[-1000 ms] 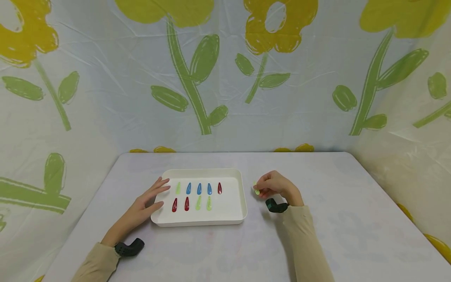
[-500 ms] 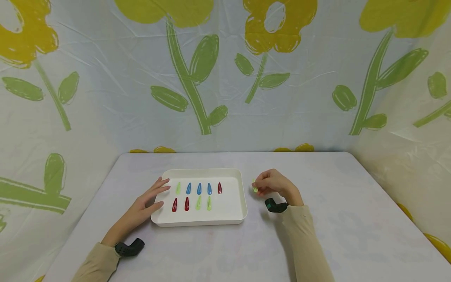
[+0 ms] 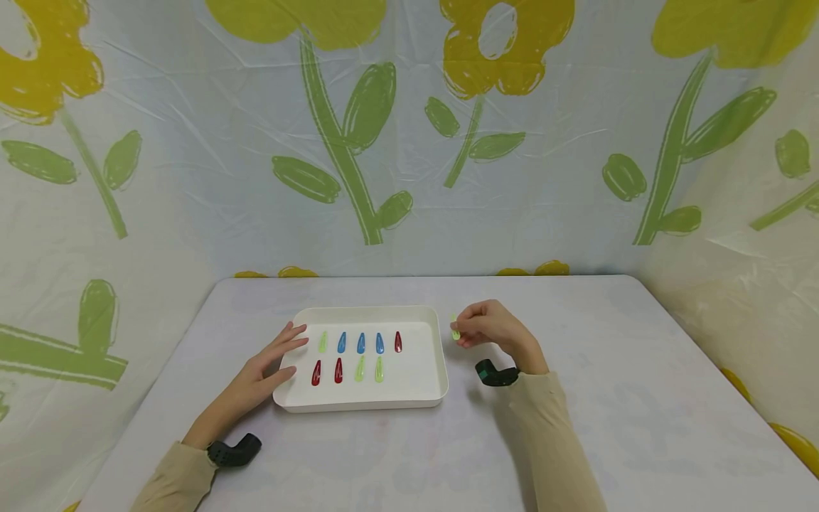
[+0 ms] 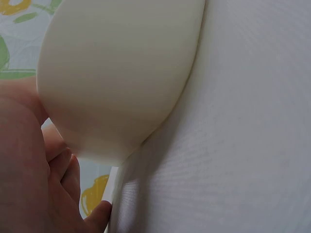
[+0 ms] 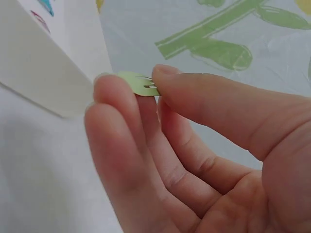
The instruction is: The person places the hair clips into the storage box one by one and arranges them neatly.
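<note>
Just right of the white tray [image 3: 416, 384], my right hand [image 3: 495, 331] pinches a light green hair clip [image 5: 138, 83] between thumb and fingers, above the table. My left hand [image 3: 252, 377] rests on the tray's left rim with its fingers spread; the left wrist view shows it against the tray's outer wall [image 4: 121, 68]. Two rows of snap hair clips lie in the tray. The back row has a green clip [image 3: 323, 342], three blue clips [image 3: 361, 343] and a red clip [image 3: 398, 341]. In front lie two red clips [image 3: 338, 370] and two green clips [image 3: 379, 369].
The tray stands on a white-covered table [image 3: 627, 398]. A flower-printed sheet [image 3: 537, 213] hangs behind it and at both sides. A dark device [image 3: 234, 451] sits at the left wrist, and a similar dark device [image 3: 495, 373] at the right.
My right hand, still holding the green hair clip, has moved slightly left and away from me, closer to the tray's right rim. The left hand and the clips in the tray have stayed put.
</note>
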Available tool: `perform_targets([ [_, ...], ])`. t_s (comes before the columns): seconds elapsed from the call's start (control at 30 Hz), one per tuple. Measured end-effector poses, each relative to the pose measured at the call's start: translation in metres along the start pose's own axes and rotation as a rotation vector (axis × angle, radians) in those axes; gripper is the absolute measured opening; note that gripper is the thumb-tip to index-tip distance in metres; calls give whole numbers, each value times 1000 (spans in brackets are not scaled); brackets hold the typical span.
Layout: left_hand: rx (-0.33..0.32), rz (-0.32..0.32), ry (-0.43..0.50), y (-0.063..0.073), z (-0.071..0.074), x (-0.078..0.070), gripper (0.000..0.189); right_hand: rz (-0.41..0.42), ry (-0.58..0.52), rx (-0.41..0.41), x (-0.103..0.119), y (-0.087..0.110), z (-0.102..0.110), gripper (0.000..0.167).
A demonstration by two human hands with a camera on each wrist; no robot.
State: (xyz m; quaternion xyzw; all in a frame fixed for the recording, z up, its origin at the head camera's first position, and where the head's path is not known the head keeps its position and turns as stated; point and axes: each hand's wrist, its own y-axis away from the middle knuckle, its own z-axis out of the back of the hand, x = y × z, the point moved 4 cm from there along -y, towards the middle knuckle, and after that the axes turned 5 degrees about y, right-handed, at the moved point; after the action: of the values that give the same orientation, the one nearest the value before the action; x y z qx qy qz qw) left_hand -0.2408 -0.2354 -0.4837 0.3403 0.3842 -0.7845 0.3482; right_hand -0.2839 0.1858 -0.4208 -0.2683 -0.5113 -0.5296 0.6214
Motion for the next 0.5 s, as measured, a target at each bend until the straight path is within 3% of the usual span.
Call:
perform_targets([
  [0.5,3,3,-3,0,0,5,49,51,-101,-9,27,2,-23,15],
])
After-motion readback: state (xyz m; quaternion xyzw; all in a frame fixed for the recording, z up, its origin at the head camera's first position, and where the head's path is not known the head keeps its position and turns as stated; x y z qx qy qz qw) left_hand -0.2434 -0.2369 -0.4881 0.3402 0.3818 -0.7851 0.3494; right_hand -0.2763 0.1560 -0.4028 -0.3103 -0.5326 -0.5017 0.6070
